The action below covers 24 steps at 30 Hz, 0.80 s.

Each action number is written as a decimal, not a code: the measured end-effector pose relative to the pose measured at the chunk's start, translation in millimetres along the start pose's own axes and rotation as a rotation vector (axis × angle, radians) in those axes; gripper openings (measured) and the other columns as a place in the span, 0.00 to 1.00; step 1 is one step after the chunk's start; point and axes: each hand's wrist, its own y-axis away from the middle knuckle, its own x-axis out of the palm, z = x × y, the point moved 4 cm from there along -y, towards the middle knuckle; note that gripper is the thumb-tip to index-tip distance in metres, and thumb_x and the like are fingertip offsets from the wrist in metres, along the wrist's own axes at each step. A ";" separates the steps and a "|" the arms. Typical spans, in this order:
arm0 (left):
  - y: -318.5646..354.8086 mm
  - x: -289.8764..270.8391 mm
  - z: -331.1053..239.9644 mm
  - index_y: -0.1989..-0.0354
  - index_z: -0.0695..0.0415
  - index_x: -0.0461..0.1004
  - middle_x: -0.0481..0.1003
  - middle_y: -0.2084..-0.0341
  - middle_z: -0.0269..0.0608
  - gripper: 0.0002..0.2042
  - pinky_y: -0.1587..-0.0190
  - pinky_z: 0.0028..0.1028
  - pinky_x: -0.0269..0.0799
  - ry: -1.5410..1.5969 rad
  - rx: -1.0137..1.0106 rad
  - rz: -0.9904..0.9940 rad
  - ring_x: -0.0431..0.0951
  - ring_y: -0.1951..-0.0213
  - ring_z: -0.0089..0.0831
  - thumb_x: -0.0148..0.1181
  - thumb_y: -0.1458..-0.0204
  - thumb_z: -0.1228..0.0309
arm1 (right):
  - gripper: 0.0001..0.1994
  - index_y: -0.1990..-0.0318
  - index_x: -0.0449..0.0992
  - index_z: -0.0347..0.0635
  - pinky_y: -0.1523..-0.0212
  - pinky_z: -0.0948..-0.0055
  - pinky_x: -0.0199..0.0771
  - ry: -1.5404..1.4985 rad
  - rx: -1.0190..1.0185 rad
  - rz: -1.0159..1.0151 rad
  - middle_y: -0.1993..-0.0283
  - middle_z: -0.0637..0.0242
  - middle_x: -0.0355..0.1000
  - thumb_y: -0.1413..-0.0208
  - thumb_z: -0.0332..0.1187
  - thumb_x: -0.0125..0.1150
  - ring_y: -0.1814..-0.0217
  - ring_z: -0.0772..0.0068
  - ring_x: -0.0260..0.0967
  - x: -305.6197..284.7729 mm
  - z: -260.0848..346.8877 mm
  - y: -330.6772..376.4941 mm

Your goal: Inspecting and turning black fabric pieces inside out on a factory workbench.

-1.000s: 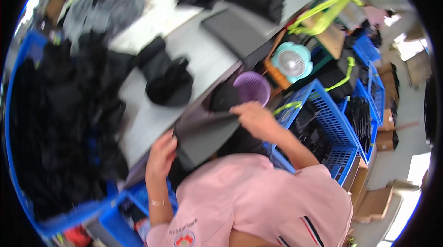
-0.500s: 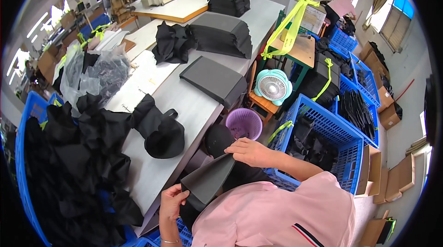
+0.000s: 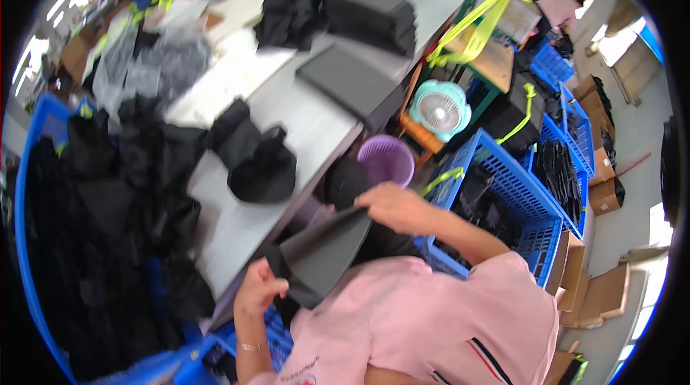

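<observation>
Between my hands, low in front of my body, is a black fabric panel [image 3: 325, 254], slightly slack in the middle. My left hand [image 3: 259, 287] pinches its near left corner, where a darker flap is turned over. At the upper right end, my right hand [image 3: 393, 207] grips the edge, its fingertips partly hidden and blurred. On the table to the left lies a sewn black fabric piece [image 3: 262, 169] with a rounded end. Beyond my hands, a neat stack of black panels [image 3: 348, 83] sits at the table's edge.
Black fabric pieces fill a large blue crate [image 3: 29, 241] on the left. A purple basket [image 3: 386, 161] and a turquoise fan [image 3: 440, 110] stand right of the grey table [image 3: 287, 108]. Another blue crate [image 3: 535, 205] flanks my right arm. Farther back are more black stacks [image 3: 366, 15].
My view has shifted, so the table and crates sit differently in it. My left hand has turned, and a dark flap now shows at the panel's left end. Both hands keep their hold.
</observation>
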 end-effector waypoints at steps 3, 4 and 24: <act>0.4 5.3 -11.0 0.56 0.61 0.74 0.76 0.72 0.32 0.17 0.77 0.21 0.71 0.069 0.037 -0.124 0.74 0.77 0.20 0.66 0.58 0.82 | 0.07 0.66 0.70 0.36 0.46 0.55 0.70 0.017 -0.024 -0.022 0.47 0.55 0.73 0.51 0.27 0.59 0.45 0.51 0.71 2.1 -9.7 -11.6; -3.6 -12.5 -5.6 0.64 0.58 0.73 0.74 0.74 0.31 0.11 0.78 0.20 0.69 0.035 0.092 -0.263 0.73 0.78 0.20 0.65 0.56 0.83 | 0.07 0.66 0.70 0.37 0.47 0.56 0.70 0.022 -0.004 -0.029 0.47 0.55 0.74 0.52 0.26 0.61 0.46 0.51 0.71 -3.5 -8.1 -13.8; -56.3 24.2 -3.2 0.49 0.55 0.75 0.78 0.55 0.33 0.18 0.42 0.33 0.71 0.366 0.544 -0.407 0.77 0.50 0.29 0.70 0.47 0.69 | 0.08 0.65 0.74 0.36 0.61 0.78 0.71 -0.780 0.586 -0.210 0.54 0.64 0.77 0.47 0.26 0.69 0.62 0.79 0.71 46.0 40.5 -58.3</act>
